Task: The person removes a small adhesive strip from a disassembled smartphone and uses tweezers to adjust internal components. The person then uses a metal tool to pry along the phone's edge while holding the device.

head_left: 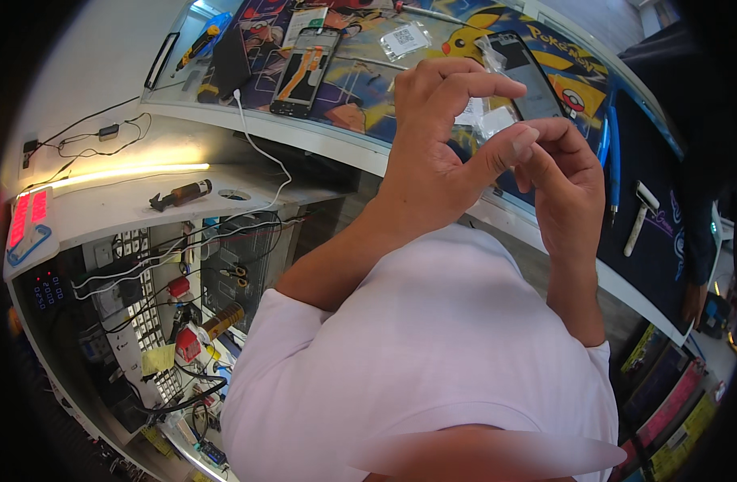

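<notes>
Left hand (441,136) raised over the desk (328,136), thumb and index tips apart; its thumb tip meets the fingertips of the right hand (568,165); whether the right grip pinches anything small, cannot tell; clear packet (495,122) shows just behind the fingers, contact uncertain; likely light, limp, slippery, best taken by an edge; dark phone (539,100) lies beyond, probably stiff with fragile glass, best held by its sides; opened phone (292,84) farther left; blue tool (614,161) to the right; hands partly cover packet and dark phone.
</notes>
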Demonstrator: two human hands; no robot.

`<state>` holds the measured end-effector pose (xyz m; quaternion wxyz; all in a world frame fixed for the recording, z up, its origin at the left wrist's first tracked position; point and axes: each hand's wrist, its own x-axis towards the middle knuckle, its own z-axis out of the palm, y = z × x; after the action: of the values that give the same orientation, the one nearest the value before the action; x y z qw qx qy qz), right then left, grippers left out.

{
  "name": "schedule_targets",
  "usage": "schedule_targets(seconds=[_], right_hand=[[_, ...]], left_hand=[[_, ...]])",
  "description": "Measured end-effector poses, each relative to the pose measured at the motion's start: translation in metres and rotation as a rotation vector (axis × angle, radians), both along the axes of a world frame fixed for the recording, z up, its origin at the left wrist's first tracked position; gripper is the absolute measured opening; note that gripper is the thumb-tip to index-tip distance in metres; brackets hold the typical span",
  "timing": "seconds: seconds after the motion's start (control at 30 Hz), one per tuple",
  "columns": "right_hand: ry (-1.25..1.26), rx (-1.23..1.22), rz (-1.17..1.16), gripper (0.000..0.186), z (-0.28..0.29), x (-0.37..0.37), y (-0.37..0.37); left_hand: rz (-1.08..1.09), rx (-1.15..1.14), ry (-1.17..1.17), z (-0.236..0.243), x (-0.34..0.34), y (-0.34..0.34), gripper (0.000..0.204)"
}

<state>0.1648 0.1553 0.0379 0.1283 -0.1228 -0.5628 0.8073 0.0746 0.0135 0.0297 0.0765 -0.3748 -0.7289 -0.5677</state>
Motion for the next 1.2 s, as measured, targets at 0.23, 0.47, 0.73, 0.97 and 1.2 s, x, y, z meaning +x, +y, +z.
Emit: schedule_targets(seconds=[0.23,0.47,0.73,0.97,1.2], right_hand=[[-0.045,0.067,-0.068,0.015,-0.007,-0.034,-0.035],[-0.121,0.079,-0.122,0.027,-0.019,-0.089,-0.089],[-0.231,-0.130,-0.023,0.037,-0.030,-0.123,-0.124],[-0.192,-0.162,0.082,0.038,-0.032,-0.140,-0.141],[-0.262,-0.307,0.142,0.040,-0.027,-0.148,-0.128]], left_hand=[[0.329,-0.238,-0.072,-0.014,-0.099,-0.104,0.035],[0.328,-0.405,-0.267,-0.038,-0.163,-0.159,0.037],[0.274,-0.515,-0.203,-0.044,-0.179,-0.159,0.036],[0.219,-0.439,-0.292,-0.036,-0.159,-0.160,0.055],[0.119,-0.140,-0.680,-0.033,-0.154,-0.158,0.064]])
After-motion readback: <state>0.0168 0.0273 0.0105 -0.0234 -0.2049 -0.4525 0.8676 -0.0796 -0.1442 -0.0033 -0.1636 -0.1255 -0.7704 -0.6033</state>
